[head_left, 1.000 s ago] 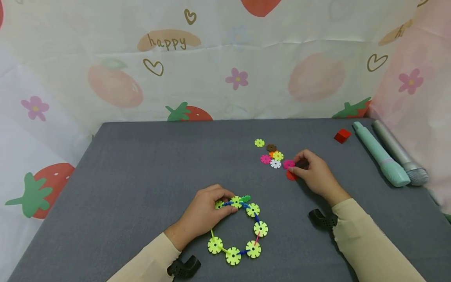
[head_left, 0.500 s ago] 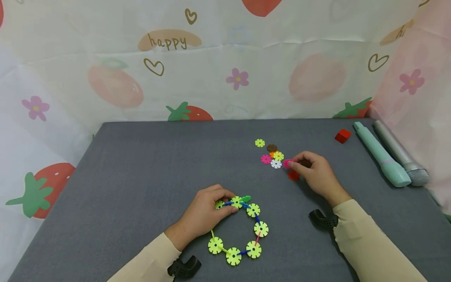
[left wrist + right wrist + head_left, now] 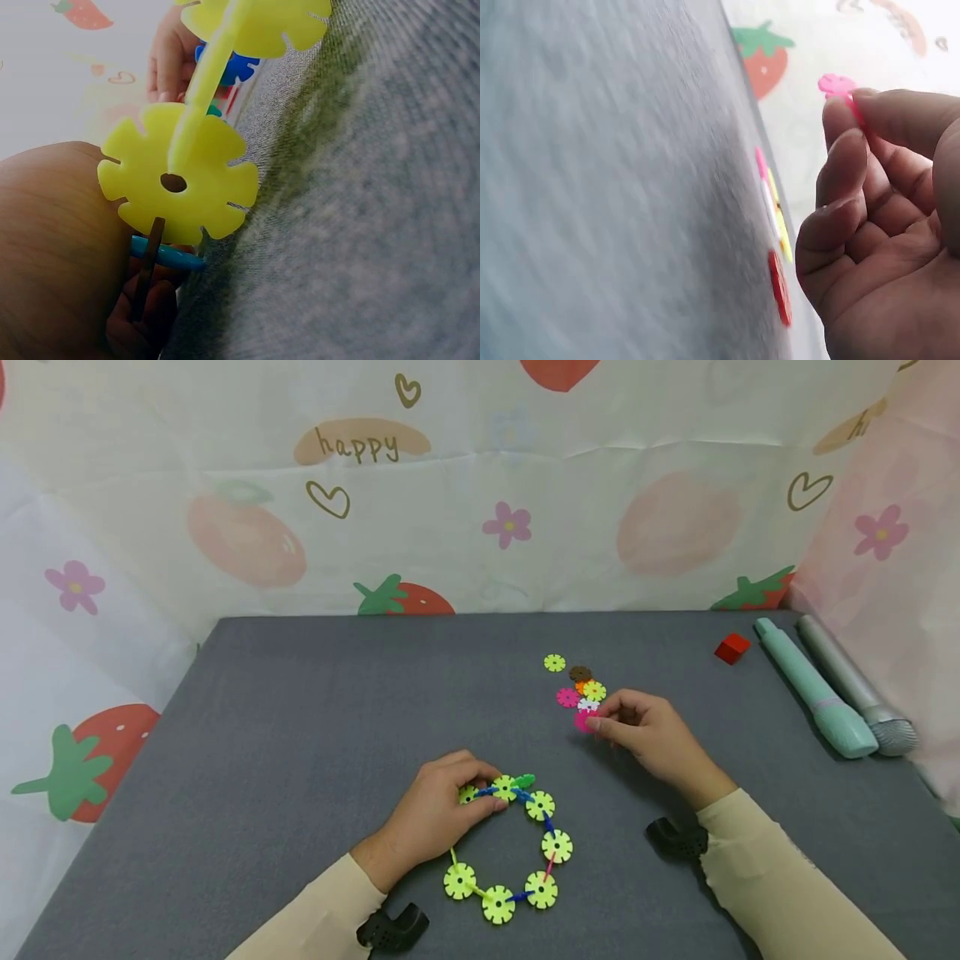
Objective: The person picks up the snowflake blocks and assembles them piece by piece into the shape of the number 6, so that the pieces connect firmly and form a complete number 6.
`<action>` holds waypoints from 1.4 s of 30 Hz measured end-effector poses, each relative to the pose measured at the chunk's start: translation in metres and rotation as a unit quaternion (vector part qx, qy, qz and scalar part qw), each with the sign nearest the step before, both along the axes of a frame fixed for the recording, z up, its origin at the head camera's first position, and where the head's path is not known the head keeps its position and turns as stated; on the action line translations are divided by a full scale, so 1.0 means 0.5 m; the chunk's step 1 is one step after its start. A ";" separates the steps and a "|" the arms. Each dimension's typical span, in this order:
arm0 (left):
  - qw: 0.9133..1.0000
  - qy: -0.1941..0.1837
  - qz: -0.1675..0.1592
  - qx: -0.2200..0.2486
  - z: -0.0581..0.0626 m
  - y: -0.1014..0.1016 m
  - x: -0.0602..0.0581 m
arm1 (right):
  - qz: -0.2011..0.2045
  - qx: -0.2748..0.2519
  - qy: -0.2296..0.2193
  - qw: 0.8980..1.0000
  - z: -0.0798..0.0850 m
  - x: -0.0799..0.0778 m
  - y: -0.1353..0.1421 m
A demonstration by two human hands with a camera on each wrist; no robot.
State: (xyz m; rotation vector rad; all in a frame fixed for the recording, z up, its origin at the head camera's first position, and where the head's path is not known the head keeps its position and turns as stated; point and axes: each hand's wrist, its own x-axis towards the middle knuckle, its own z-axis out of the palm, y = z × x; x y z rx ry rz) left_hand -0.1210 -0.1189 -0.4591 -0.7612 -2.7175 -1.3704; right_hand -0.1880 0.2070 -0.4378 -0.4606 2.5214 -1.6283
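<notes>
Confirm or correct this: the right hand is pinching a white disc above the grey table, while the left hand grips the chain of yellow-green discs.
One correction: the disc is pink, as the right wrist view shows. So the right hand is pinching a pink disc above the grey table, while the left hand grips the chain of yellow-green discs.

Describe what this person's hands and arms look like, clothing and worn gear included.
The left hand and right hand are ungloved. The left sleeve and right sleeve are long, plain beige, with no print or cable showing. A black, curved device sits at each cuff, left device and right device, probably the wrist cameras.
</notes>
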 end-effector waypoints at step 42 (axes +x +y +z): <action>0.999 0.036 0.015 0.017 0.002 0.000 0.002 | 0.064 -0.112 -0.236 0.963 0.001 0.043 -0.082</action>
